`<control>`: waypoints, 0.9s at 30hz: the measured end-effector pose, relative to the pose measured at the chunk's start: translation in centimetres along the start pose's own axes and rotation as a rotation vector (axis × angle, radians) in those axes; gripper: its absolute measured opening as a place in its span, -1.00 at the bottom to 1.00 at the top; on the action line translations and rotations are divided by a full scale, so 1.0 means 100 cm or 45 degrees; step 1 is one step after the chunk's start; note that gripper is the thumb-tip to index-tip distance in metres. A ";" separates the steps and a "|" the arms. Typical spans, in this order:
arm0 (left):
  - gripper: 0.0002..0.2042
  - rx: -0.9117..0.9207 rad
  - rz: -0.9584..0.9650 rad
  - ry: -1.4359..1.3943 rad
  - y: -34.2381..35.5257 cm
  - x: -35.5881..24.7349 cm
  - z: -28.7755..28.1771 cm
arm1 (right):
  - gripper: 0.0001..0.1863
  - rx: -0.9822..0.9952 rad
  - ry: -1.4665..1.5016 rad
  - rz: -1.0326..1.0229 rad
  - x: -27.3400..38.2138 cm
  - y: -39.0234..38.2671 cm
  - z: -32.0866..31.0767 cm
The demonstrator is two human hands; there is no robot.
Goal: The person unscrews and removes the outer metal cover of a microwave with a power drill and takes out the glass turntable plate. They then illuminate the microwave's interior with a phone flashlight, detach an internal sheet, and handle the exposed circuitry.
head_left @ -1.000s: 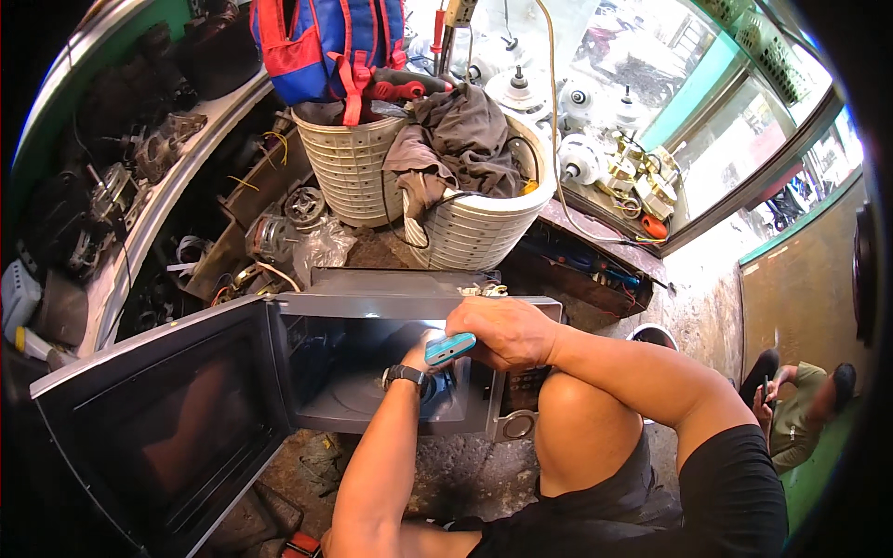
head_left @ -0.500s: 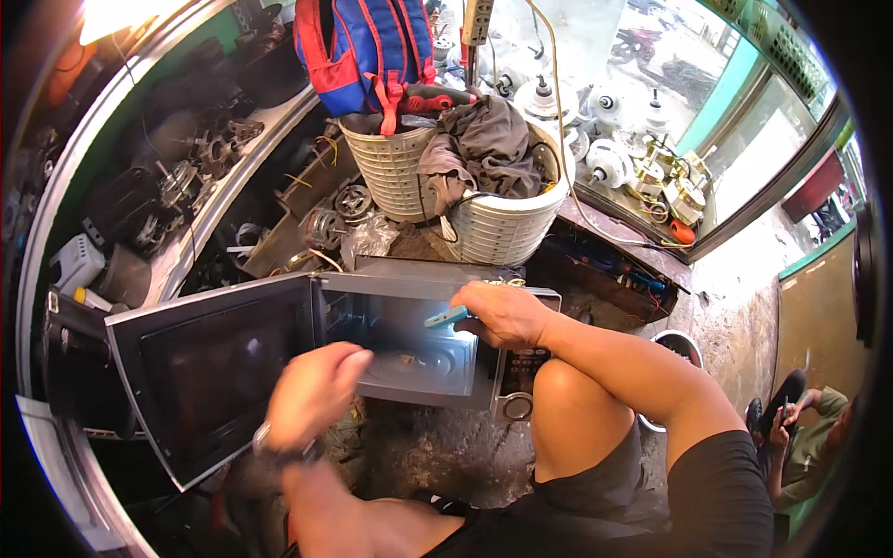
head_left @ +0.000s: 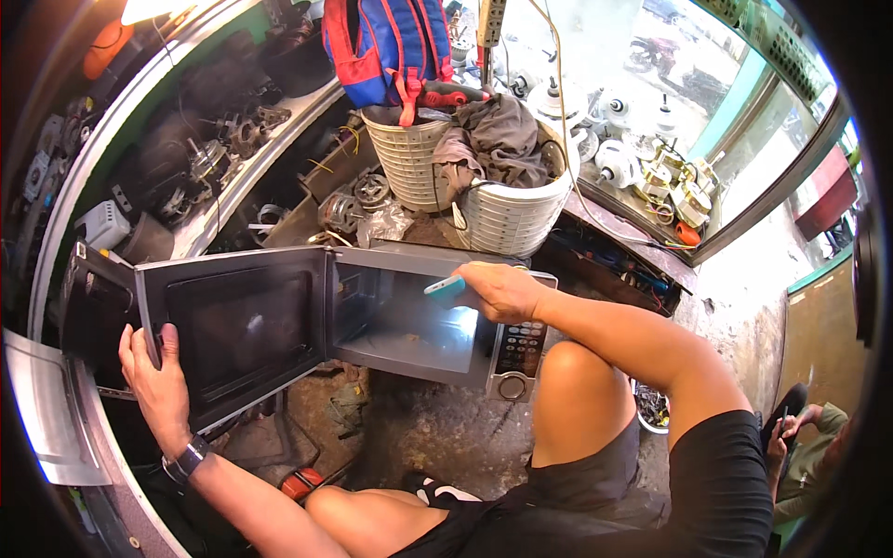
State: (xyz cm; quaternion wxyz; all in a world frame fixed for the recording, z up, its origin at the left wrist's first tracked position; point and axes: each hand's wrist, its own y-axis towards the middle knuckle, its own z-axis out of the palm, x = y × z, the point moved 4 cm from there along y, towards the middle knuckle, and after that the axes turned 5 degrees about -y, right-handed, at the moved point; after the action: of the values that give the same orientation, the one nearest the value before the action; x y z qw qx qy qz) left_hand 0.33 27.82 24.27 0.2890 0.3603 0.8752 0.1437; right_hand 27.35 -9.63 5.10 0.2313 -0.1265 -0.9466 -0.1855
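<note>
A silver-grey microwave oven point(head_left: 400, 358) stands on the floor before me, its door point(head_left: 237, 321) swung out to the left. My left hand point(head_left: 158, 381) grips the door's outer edge, thumb on one side and fingers on the other. Held over the front of the cavity, a flat light-blue smartphone point(head_left: 445, 290) is in my right hand point(head_left: 505, 293); the curled fingers are partly hidden. A bright patch of light falls inside the cavity point(head_left: 400, 316). The button panel with its round dial point(head_left: 513, 386) is just below my right wrist, beside my knee.
Two pale woven baskets point(head_left: 507, 223) stand behind the oven, one heaped with dark cloth point(head_left: 502, 139), the other under a blue-and-red backpack point(head_left: 386, 46). Motor parts fill the left shelf point(head_left: 223, 158) and the window ledge. Another person point(head_left: 805, 446) sits at right. A bucket point(head_left: 651, 409) holds small parts.
My left hand has moved left from in front of the cavity and taken hold of the door's edge. The phone stays in my right hand near the cavity. The view has shifted slightly.
</note>
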 end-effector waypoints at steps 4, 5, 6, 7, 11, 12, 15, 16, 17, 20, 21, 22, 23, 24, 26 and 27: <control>-0.50 0.161 0.040 -0.274 -0.023 -0.005 0.001 | -0.61 0.089 0.014 0.100 -0.008 -0.005 0.006; -0.53 0.309 0.010 -0.381 -0.030 -0.026 -0.013 | -0.62 0.082 -0.002 0.087 -0.007 -0.002 0.007; -0.57 0.414 0.019 -0.369 -0.036 -0.037 -0.012 | -0.64 0.029 0.009 -0.011 -0.007 -0.004 0.004; -0.56 0.503 0.068 -0.560 -0.043 -0.038 -0.006 | -0.64 0.034 0.005 -0.013 -0.010 -0.007 0.003; -0.24 0.950 0.210 -1.117 -0.071 -0.070 0.002 | -0.70 -0.006 0.173 0.042 0.001 0.004 -0.001; -0.17 0.951 0.215 -1.119 -0.079 -0.071 0.006 | -0.70 -0.007 0.260 0.115 0.001 0.007 -0.001; -0.04 1.036 0.248 -1.380 -0.103 -0.111 0.031 | -0.69 -0.058 0.354 0.254 -0.007 0.009 -0.003; -0.05 1.035 0.270 -1.376 -0.111 -0.120 0.040 | -0.67 -0.174 0.404 0.377 -0.014 0.006 -0.008; -0.06 1.015 0.354 -1.266 -0.116 -0.130 0.044 | -0.65 -0.291 0.457 0.493 -0.021 0.004 -0.009; -0.07 0.863 0.596 -0.922 -0.142 -0.153 0.058 | -0.59 -0.644 0.634 0.584 -0.018 0.001 -0.022; -0.07 0.836 0.583 -0.896 -0.150 -0.158 0.065 | -0.56 -0.791 0.803 0.719 -0.017 -0.003 -0.029; -0.08 0.807 0.613 -0.901 -0.159 -0.172 0.074 | -0.53 -0.905 0.802 0.669 -0.036 -0.017 -0.036; -0.08 0.769 0.632 -0.887 -0.167 -0.179 0.079 | -0.54 -0.893 0.797 0.648 -0.040 -0.023 -0.044; -0.08 0.753 0.613 -0.849 -0.174 -0.186 0.083 | -0.56 -0.906 0.782 0.649 -0.042 -0.038 -0.052; -0.06 0.677 0.661 -0.689 -0.187 -0.192 0.096 | -0.60 -0.863 0.721 0.645 -0.026 -0.060 -0.076; -0.06 0.665 0.651 -0.626 -0.195 -0.197 0.106 | -0.59 -0.826 0.711 0.658 -0.024 -0.077 -0.086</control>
State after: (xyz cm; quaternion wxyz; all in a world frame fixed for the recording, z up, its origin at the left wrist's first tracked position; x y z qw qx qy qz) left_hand 7.42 0.56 14.88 0.3429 0.6498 0.6701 -0.1055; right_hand 30.28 -20.46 8.82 0.4629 -0.3678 -0.6800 -0.4337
